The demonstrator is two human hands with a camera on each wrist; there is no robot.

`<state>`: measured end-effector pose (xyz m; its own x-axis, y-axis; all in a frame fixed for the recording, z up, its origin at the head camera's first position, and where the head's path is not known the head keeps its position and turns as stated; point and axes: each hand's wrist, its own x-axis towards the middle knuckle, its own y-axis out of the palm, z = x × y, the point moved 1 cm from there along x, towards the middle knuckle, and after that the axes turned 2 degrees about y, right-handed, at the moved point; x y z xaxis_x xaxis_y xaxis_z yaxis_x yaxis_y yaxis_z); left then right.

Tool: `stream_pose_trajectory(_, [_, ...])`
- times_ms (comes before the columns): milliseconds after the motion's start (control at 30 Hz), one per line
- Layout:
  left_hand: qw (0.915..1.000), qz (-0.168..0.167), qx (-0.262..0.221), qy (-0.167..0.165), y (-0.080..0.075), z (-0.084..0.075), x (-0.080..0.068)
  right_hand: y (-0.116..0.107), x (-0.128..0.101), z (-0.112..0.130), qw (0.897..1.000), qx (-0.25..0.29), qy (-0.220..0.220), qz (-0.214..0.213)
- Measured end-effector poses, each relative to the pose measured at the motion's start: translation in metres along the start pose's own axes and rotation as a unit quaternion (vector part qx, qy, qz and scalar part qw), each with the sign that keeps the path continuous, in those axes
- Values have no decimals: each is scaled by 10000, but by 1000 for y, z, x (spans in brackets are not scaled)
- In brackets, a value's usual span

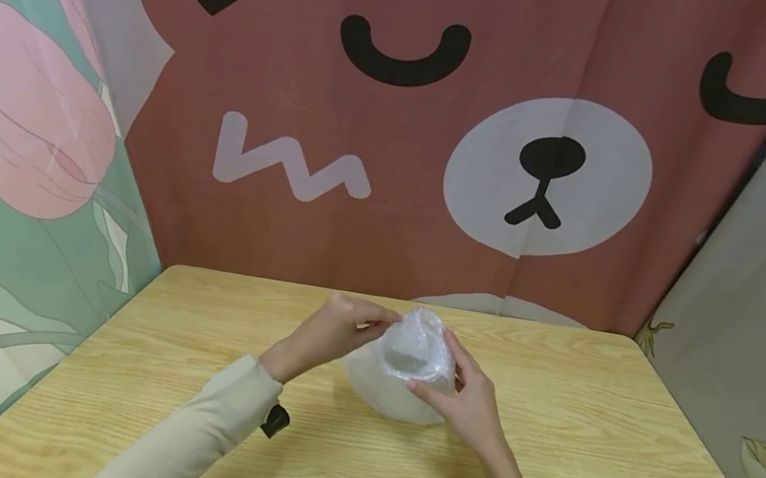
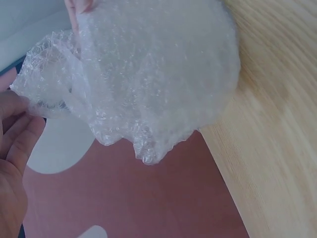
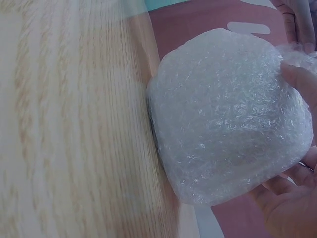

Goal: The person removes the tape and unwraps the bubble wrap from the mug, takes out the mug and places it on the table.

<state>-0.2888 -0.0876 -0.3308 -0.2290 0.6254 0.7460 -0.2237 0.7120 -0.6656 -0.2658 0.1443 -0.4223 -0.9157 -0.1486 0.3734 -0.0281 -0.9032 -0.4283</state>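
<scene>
Over the middle of the wooden table [image 1: 592,443] both hands work a rounded bundle of bubble wrap [image 1: 399,373]. The left hand [image 1: 329,332] pinches the loose upper edge of the wrap, fingers curled on it. The right hand [image 1: 466,401] cups the bundle's near side, thumb pressed on its front. The bundle is roundish with no clear long axis, its open mouth facing up toward the person
</scene>
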Motion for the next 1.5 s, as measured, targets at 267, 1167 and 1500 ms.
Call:
stream_pose_trajectory(267, [9968, -406, -367, -588, -3, 4, 2, 1, 0, -1, 10000, 22, 51, -57])
stream_pose_trajectory(1167, [9444, -1288, -1327, -2719, -13, 10, 22, 3, -1, 0, 9999, 10, 102, -70])
stream_pose_trajectory(1500, [9234, -1393, -1351, -3313, -20, 15, 26, 2, -1, -3, 9999, 137, -63, -67])
